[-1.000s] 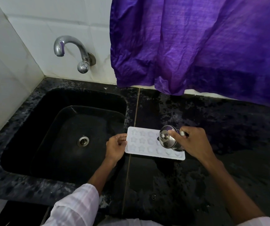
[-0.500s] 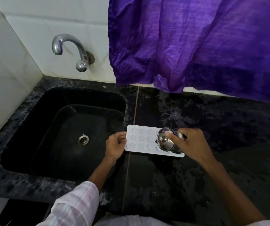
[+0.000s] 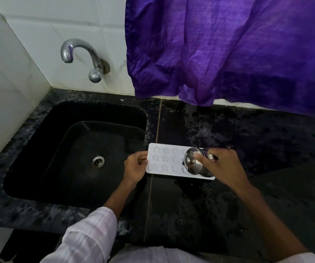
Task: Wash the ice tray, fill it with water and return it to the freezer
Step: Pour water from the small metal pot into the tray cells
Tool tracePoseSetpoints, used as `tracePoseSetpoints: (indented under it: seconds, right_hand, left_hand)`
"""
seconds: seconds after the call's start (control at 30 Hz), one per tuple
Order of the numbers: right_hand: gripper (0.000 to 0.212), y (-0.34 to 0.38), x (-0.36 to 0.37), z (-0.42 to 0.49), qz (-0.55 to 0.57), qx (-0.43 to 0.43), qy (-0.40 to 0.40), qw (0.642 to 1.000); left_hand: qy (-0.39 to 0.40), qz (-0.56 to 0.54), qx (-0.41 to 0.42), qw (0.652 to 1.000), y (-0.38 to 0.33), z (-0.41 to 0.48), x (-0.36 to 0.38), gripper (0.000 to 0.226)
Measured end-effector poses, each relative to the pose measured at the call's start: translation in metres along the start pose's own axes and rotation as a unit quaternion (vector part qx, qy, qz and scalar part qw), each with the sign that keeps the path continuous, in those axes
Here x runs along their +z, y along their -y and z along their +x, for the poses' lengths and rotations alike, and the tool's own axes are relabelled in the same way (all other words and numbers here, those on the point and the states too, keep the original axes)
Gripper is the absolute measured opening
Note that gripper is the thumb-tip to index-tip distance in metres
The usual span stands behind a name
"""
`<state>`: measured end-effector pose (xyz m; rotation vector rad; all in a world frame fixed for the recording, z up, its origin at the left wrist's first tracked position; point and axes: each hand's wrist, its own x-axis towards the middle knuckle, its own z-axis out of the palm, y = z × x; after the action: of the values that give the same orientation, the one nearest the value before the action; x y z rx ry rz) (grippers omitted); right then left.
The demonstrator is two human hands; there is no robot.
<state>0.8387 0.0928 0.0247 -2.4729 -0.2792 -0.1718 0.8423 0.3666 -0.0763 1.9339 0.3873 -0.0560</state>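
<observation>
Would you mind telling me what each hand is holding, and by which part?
The left hand holds the ice tray by its left end; the right hand grips the tilted steel pot round its body, thumb on lid.

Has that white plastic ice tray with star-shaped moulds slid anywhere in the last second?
No. The white star-moulded ice tray lies where it was, its left end crossing the pale countertop seam beside the black sink, with the left hand holding it.

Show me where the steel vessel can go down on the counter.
Bare counter lies right of the right hand, between tray and curtain, and, wet, in front of the tray. Crowded: the tray itself, with the left hand on its end and the steel vessel over it.
</observation>
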Motion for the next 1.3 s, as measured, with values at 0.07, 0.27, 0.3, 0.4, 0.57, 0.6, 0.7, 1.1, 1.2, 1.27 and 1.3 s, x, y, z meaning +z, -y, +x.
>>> tracePoseSetpoints:
  seconds: [0.07, 0.27, 0.3, 0.4, 0.57, 0.6, 0.7, 1.1, 1.2, 1.27, 1.3]
  right_hand:
    - [0.061, 0.000, 0.000, -0.001, 0.001, 0.000, 0.001, 1.000]
    - [0.061, -0.002, -0.006, -0.003, 0.030, 0.025, -0.008, 0.999]
    - [0.061, -0.003, -0.008, -0.003, 0.027, 0.024, -0.009, 0.999]
    - [0.060, -0.007, -0.014, -0.003, 0.019, 0.024, -0.012, 0.999]
    - [0.060, -0.012, -0.021, -0.004, 0.008, 0.026, -0.019, 0.999]
    - [0.060, -0.012, -0.022, -0.004, 0.004, 0.023, -0.021, 1.000]
    - [0.061, -0.013, -0.023, -0.005, -0.011, 0.013, -0.022, 1.000]
    - [0.062, -0.013, -0.023, -0.008, -0.023, -0.002, -0.022, 0.999]
    - [0.061, -0.013, -0.023, -0.009, -0.024, 0.000, -0.020, 1.000]
    - [0.061, -0.014, -0.023, -0.009, -0.020, 0.004, -0.020, 1.000]
    - [0.061, -0.014, -0.023, -0.009, -0.019, 0.005, -0.020, 1.000]
  left_hand:
    - [-0.001, 0.000, 0.002, 1.000, 0.000, -0.001, 0.000, 0.033]
    - [-0.003, 0.008, 0.002, 1.000, -0.002, -0.001, -0.002, 0.033]
    - [-0.002, 0.009, 0.002, 1.000, -0.003, -0.001, -0.002, 0.033]
    - [-0.004, 0.008, 0.003, 1.000, -0.003, -0.002, -0.002, 0.033]
    - [-0.003, 0.008, 0.004, 1.000, -0.004, -0.003, -0.002, 0.033]
    - [-0.003, 0.007, 0.004, 1.000, -0.004, -0.003, -0.002, 0.033]
    - [-0.004, 0.007, 0.003, 1.000, -0.004, -0.004, -0.002, 0.032]
    - [-0.003, 0.007, 0.000, 1.000, -0.004, -0.005, -0.002, 0.034]
    - [-0.004, 0.006, 0.001, 1.000, -0.003, -0.005, -0.002, 0.034]
    - [-0.003, 0.006, -0.001, 1.000, -0.003, -0.004, -0.002, 0.035]
    - [-0.002, 0.007, -0.001, 1.000, -0.003, -0.004, -0.002, 0.035]
